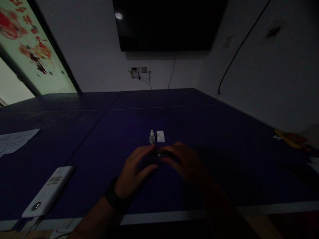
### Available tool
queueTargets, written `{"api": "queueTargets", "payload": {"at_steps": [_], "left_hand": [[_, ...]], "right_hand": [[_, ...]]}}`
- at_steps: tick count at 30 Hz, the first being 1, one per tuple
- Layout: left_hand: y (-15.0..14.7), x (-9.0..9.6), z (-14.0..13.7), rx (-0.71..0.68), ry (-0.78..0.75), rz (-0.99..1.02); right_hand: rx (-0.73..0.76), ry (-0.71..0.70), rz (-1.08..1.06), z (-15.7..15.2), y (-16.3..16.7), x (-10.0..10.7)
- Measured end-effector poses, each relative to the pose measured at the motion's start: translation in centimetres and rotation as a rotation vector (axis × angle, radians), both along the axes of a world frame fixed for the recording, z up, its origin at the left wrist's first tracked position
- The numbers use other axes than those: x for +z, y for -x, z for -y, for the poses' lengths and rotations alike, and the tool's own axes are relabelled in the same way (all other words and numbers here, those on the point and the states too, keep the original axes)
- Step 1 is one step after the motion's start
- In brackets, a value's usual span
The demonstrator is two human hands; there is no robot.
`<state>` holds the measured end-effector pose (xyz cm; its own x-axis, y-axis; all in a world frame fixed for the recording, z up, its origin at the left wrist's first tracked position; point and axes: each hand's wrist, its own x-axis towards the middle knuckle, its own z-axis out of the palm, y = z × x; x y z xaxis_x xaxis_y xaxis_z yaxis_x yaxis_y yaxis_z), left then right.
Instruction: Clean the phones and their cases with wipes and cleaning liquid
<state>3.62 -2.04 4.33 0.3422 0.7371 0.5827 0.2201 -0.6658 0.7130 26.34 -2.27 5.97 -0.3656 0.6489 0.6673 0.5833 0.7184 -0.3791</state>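
Between the fingers and thumb of my right hand (183,161) is a small dark object (161,153) with a shiny spot at its left end; the dim light hides what kind it is. My left hand (136,169) is just left of it, fingers and thumb apart and curved, with nothing seen between them. A dark watch (113,196) is on the left wrist. Just beyond my fingertips stands a small clear dropper bottle (152,137) with a white cap, upright. Beside it on the right lies a small white packet (160,136).
The dark blue table (99,186) has a pale front edge. A long white device (48,192) with a cable lies at the left front, and a paper sheet (17,141) behind it. Yellow and dark items (290,139) lie far right. A screen (169,25) hangs on the wall.
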Motion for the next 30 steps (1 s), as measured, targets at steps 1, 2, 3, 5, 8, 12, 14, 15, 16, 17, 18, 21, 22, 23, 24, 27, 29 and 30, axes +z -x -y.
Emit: {"api": "queueTargets", "payload": {"at_steps": [1, 2, 3, 5, 8, 12, 14, 15, 16, 17, 18, 21, 22, 23, 24, 27, 29, 30], "left_hand": [[-0.2, 0.3, 0.2, -0.01, -0.005, -0.012], [-0.4, 0.4, 0.3, -0.013, 0.002, -0.007], [-0.6, 0.3, 0.3, -0.013, 0.018, 0.011], [-0.6, -0.2, 0.3, 0.006, 0.077, 0.084], [-0.5, -1.5, 0.3, 0.032, 0.179, 0.229], [-0.4, -2.7, 0.4, 0.027, 0.21, 0.297], [-0.4, -2.9, 0.5, 0.014, 0.219, 0.297], [-0.4, -3.0, 0.6, 0.008, 0.227, 0.296], [-0.4, -3.0, 0.6, 0.001, 0.232, 0.298], [-0.4, -3.0, 0.7, -0.006, 0.233, 0.301], [-0.4, -3.0, 0.8, -0.013, 0.228, 0.304], [-0.4, -3.0, 1.0, -0.022, 0.194, 0.303], [-0.4, -3.0, 1.1, -0.021, 0.182, 0.307], [-0.4, -3.1, 1.1, -0.018, 0.173, 0.313], [-0.5, -3.1, 1.2, -0.016, 0.166, 0.324], [-0.5, -3.4, 1.2, -0.018, 0.171, 0.368], [-0.5, -3.7, 1.2, -0.019, 0.184, 0.382], [-0.5, -3.7, 1.2, -0.02, 0.189, 0.385]], "right_hand": [[0.014, -0.016, 0.024, 0.1, 0.3, 0.0], [0.021, -0.02, 0.023, 0.2, 0.5, -0.2], [0.025, -0.01, -0.006, 0.3, 0.6, -0.4], [0.024, 0.074, -0.142, 0.4, 0.5, -1.2], [0.055, 0.269, -0.376, 0.4, 0.3, -2.4], [0.191, 0.38, -0.469, 0.5, 0.8, -3.7], [0.228, 0.417, -0.508, 0.5, 1.3, -4.4], [0.227, 0.433, -0.527, 0.5, 1.5, -4.6], [0.22, 0.444, -0.543, 0.5, 1.6, -4.9], [0.21, 0.451, -0.556, 0.5, 1.7, -5.1], [0.201, 0.455, -0.563, 0.5, 1.8, -5.3], [0.201, 0.448, -0.547, 0.6, 1.7, -5.5], [0.203, 0.44, -0.533, 0.7, 1.6, -5.4], [0.204, 0.432, -0.514, 0.7, 1.6, -5.3], [0.203, 0.423, -0.495, 0.7, 1.5, -5.2], [0.201, 0.388, -0.458, 0.8, 1.4, -5.0], [0.204, 0.351, -0.442, 0.8, 1.4, -5.1], [0.205, 0.336, -0.432, 0.8, 1.4, -5.1]]}}
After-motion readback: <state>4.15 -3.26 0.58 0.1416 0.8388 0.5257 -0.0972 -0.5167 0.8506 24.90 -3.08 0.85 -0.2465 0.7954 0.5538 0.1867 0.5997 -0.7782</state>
